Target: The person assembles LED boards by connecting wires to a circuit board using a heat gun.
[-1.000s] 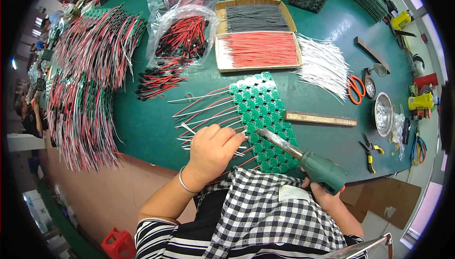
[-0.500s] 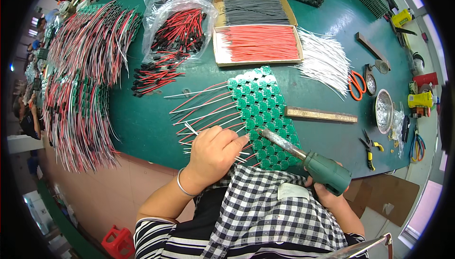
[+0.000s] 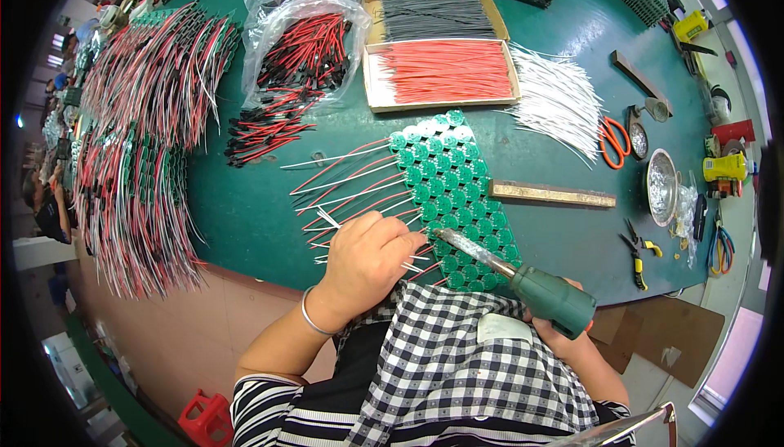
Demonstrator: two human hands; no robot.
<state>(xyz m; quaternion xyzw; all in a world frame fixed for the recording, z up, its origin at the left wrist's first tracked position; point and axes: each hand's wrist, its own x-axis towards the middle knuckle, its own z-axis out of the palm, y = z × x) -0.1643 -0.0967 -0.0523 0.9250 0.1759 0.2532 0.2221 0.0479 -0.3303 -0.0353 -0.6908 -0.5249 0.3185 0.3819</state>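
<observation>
A panel of round green circuit boards (image 3: 461, 173) lies on the bench before me, with red and white wires (image 3: 347, 173) fanning out from its left edge. My left hand (image 3: 371, 255) is closed in a pinch on white wires (image 3: 329, 218), whose ends stick out on both sides of the fist. Its fingertips meet the panel's left edge. My right hand (image 3: 558, 334) grips the green handle of a soldering gun (image 3: 555, 300) from below. The gun's metal tip rests at the boards, close beside my left fingertips; the exact contact point is too small to make out.
Boxes of red wires (image 3: 449, 71) and grey wires (image 3: 441, 18) stand beyond the panel, beside loose white wires (image 3: 555, 104). A bar (image 3: 551, 194), orange-handled scissors (image 3: 614, 143), a metal dish (image 3: 660, 188) and pliers (image 3: 635, 255) lie right. Wired boards (image 3: 143, 153) are heaped left.
The soldering gun has shifted slightly left and down, its tip closer to my left fingertips. My left hand keeps its pinch, moving barely at all.
</observation>
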